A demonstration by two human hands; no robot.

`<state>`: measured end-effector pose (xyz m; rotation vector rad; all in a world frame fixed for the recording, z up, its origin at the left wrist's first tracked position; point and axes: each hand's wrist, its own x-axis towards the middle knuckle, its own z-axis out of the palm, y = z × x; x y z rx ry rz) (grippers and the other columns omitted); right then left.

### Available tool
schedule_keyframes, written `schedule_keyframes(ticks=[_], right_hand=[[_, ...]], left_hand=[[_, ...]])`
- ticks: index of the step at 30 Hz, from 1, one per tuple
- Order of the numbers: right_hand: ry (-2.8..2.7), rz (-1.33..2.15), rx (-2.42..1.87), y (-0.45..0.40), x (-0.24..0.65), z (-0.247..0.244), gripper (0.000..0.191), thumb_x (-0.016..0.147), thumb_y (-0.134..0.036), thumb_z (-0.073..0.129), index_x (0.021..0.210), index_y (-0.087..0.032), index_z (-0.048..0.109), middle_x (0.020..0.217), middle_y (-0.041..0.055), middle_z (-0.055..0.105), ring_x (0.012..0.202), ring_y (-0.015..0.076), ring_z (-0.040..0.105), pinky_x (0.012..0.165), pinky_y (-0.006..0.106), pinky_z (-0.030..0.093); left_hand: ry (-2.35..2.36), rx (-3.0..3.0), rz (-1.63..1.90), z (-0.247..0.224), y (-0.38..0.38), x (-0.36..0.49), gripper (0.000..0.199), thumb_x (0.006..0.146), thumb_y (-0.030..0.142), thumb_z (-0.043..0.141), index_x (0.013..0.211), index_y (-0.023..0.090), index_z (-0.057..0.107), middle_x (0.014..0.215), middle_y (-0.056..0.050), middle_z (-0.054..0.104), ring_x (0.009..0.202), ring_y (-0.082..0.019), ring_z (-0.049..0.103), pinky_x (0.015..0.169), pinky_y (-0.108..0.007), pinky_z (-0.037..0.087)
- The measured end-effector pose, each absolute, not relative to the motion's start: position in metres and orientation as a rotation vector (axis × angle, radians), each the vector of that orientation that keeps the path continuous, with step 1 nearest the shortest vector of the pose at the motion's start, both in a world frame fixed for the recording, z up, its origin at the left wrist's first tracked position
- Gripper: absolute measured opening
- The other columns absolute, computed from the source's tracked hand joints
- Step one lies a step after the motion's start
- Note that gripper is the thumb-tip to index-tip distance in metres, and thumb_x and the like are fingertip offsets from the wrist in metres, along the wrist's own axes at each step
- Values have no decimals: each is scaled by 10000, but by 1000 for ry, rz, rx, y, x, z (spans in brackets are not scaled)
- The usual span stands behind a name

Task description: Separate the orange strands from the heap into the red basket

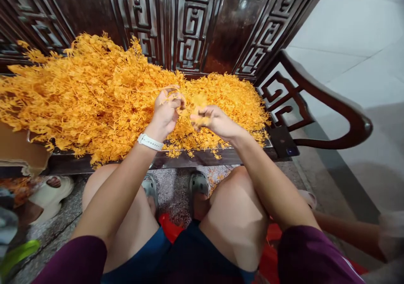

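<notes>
My left hand, with a white band on its wrist, is closed with bent fingers on a thin orange artificial flower stem. Close beside it, my right hand pinches small orange flower pieces, somewhat blurred. Between and just above the fingertips more orange bits show, too smeared to make out singly. Both hands are over the bench, in front of a large tangled heap of orange artificial flower sprigs on the left and a lower, looser pile of orange flower pieces on the right.
Behind the piles rises a dark carved wooden bench back. A curved armrest closes the right end, with a dark phone by it. At left lies a cardboard piece. Other people's feet and a forearm appear at the sides.
</notes>
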<state>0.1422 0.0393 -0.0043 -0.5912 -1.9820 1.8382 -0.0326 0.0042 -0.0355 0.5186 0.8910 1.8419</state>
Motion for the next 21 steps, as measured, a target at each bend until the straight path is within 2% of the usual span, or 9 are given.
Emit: schedule_keyframes(ticks=[5,8,11,17,21], right_hand=[[-2204,1923,-273,46,148,6,319,939,-408,812,785,-160,683,679,-13,662,619,86,582,602,234,430],[-2275,2011,-148,51,151,7,302,934,-379,818,788,-144,698,678,-3,681,611,87,593,599,227,433],[-2323,2025,-146,52,154,10,291,916,-368,836,803,-129,714,690,3,684,609,87,588,589,224,426],[-2477,1847,-147,48,161,30,346,900,-397,856,747,-135,692,631,-38,585,579,67,477,564,237,324],[-2596,1685,-64,47,172,46,420,895,-460,856,707,-136,666,622,-42,541,606,73,439,604,254,311]], left_hand=[[920,623,1807,-25,-4,-23,505,621,-122,525,974,238,535,683,47,602,617,-116,548,569,-236,386],[890,712,1771,-20,-10,-18,507,640,-121,542,991,243,510,655,61,592,595,-109,536,554,-227,358],[855,748,1771,-19,-12,-15,471,689,-96,635,989,244,507,638,70,554,586,-100,533,558,-223,361],[716,915,1876,-28,-10,-12,436,740,134,889,975,241,538,642,79,538,621,-100,590,622,-240,445],[713,1017,1908,-21,-11,-8,394,789,324,910,947,238,560,649,74,564,613,-101,608,625,-252,472]])
